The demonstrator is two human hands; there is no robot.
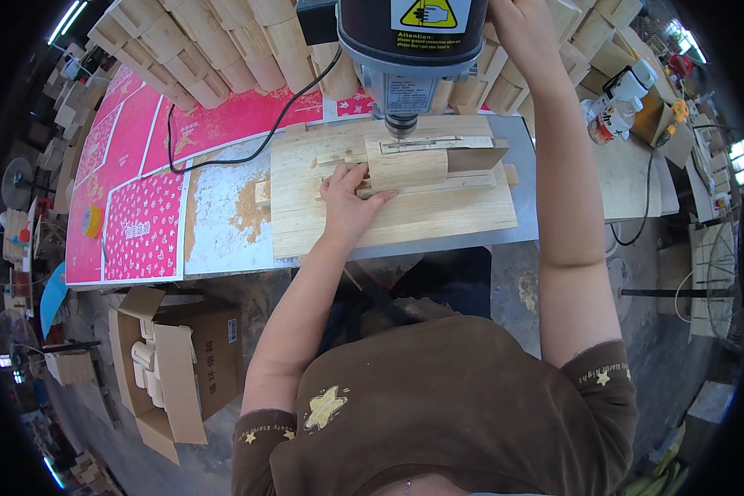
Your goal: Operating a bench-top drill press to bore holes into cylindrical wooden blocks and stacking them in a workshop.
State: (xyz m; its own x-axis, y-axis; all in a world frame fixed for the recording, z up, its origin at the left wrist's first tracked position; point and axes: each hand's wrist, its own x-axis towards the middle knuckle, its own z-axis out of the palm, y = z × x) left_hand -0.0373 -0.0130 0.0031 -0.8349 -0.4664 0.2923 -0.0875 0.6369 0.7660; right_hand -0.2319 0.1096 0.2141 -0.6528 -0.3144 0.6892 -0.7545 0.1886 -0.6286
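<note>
Pale rectangular wooden block (405, 165), one in number, is seated in a light wooden jig board (388, 219) on the grey bench top (223, 223), directly under the steel chuck and bit (401, 126) of a grey-and-black drill press (413, 41). The block is held down by the left hand (345, 198), laid flat with fingers spread, fingertips on the block's near-left edge. The right hand (517, 21) is raised beside the press head, at the picture's top edge; whether it grips a lever cannot be told.

Progress, as judged: the piece is positioned and clamped by hand, and the bit stands at or just above its top face; contact cannot be confirmed, and no finished hole is seen. Drilling is taken as just starting or still to be done.

Count of surrounding items:
- drill press, one, with one black cable (248, 153) running left across the bench;
- jig board, one, with several thin guide strips;
- sawdust patch (244, 211), one, left of the jig;
- stacked pale wooden pieces (215, 50), many, behind the press, not countable;
- pink patterned sheets (136, 215), several, at bench left;
- open brown cardboard box (182, 364), one, on the floor, holding pale parts.
</note>
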